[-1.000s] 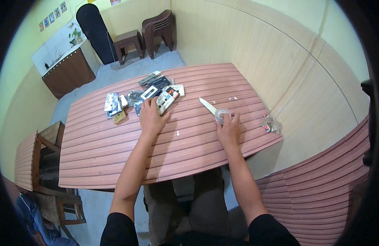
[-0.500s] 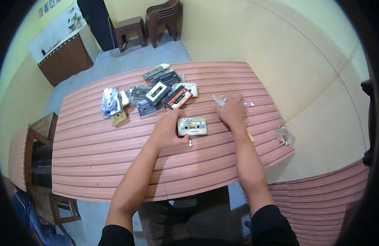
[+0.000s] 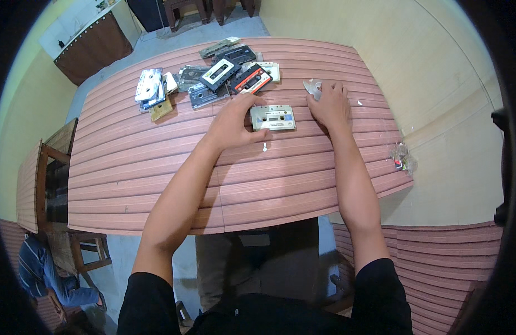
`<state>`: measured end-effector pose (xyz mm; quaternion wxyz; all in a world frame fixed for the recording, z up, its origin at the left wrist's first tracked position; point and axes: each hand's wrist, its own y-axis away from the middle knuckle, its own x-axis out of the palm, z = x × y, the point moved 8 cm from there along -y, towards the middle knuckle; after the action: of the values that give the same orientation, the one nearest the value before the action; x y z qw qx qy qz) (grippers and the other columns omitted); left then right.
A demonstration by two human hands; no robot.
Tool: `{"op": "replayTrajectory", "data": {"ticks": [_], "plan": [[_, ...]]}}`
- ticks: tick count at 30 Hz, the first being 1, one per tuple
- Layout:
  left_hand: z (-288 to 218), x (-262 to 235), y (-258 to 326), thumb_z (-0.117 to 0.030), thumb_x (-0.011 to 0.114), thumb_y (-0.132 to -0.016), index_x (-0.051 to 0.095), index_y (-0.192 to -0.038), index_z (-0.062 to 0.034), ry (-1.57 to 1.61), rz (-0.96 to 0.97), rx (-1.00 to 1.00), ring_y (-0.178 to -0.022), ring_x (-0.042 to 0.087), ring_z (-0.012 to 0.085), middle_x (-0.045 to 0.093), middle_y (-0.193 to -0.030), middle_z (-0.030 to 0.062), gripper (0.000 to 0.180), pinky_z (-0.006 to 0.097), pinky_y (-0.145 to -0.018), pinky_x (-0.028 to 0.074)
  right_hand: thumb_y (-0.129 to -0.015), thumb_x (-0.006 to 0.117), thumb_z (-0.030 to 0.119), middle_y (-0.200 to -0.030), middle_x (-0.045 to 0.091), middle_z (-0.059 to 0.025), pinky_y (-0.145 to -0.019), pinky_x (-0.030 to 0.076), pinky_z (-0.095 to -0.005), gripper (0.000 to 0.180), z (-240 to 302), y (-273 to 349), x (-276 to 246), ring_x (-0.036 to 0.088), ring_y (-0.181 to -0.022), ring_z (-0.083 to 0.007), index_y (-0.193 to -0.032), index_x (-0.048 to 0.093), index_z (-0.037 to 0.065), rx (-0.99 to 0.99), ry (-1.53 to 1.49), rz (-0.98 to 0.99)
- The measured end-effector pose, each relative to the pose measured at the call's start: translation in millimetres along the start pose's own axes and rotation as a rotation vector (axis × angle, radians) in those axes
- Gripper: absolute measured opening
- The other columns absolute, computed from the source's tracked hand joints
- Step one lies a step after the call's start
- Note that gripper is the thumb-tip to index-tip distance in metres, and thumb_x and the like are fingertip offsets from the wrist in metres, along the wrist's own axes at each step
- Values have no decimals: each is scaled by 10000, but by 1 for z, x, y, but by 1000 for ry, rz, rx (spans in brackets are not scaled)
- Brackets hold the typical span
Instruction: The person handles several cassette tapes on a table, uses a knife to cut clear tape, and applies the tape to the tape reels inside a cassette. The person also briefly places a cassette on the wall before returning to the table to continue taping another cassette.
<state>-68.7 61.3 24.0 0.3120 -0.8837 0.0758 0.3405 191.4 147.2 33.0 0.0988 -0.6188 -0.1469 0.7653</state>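
Observation:
A white cassette tape (image 3: 273,126) with a blue-and-grey label lies flat on the table. My left hand (image 3: 234,124) closes around its left end, thumb along the near edge and fingers at the far edge. To the right, my right hand (image 3: 331,106) rests on the table with fingers spread. Its thumb side touches a crumpled, translucent piece of plastic (image 3: 312,87); my hand partly covers it. Just below the held cassette lies a small white scrap (image 3: 264,147).
Past my left hand lies a pile of cassettes, including a black one with a white label (image 3: 220,73) and a red-and-black one (image 3: 252,79). A smaller stack (image 3: 149,85) sits to its left. A plastic bag (image 3: 402,158) lies at the right edge beside the wall. A seated person (image 3: 43,268) is at lower left.
The view has tilted down, so the table appears higher in the picture. Both hands keep about the same places beside the cassette and the translucent plastic.

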Motion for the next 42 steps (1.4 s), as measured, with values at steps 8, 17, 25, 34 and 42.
{"op": "replayTrajectory", "data": {"ticks": [8, 17, 25, 34, 42], "plan": [[3, -9, 10, -398, 1000, -701, 738, -1332, -43, 47, -3, -140, -1199, 680, 415, 735, -1265, 216, 769, 486, -1050, 559, -946, 757, 330, -1375, 613, -200, -1080, 478, -586, 421, 30, 26, -22, 569, -1290, -426, -1302, 725, 108, -128, -66, -233], [-10, -6, 3, -380, 955, -751, 697, -1339, -37, -64, 20, -113, -1260, 648, 410, 725, -1314, 194, 728, 491, -1098, 514, -980, 728, 251, -1319, 629, -183, -1099, 431, -554, 293, 63, 38, -22, 561, -1258, -414, -1217, 754, 81, -440, -431, -155], [-16, -24, 13, -242, 949, -786, 592, -1490, -24, 60, -13, -259, -1288, 642, 436, 684, -1391, 198, 819, 518, -1119, 500, -811, 812, 242, -1474, 585, -245, -1181, 398, -571, 938, 83, 62, -12, 527, -1358, -468, -1645, 451, 12, -495, -560, 255], [-14, -32, 40, -97, 900, -826, 687, -1304, -26, 9, -73, -410, -1108, 693, 363, 695, -1228, 180, 529, 466, -945, 560, -784, 815, 209, -1471, 628, -237, -1210, 405, -599, 888, 80, 53, -3, 590, -1360, -417, -1571, 489, -40, -386, -575, 336], [-37, -39, 77, -4, 792, -861, 662, -1193, -33, -154, -252, -699, -1040, 645, 387, 658, -1138, 182, 358, 491, -916, 537, -816, 789, 254, -1538, 585, -242, -1234, 389, -614, 823, 91, 56, -8, 561, -1413, -430, -1542, 507, -14, -447, -449, 360]]}}
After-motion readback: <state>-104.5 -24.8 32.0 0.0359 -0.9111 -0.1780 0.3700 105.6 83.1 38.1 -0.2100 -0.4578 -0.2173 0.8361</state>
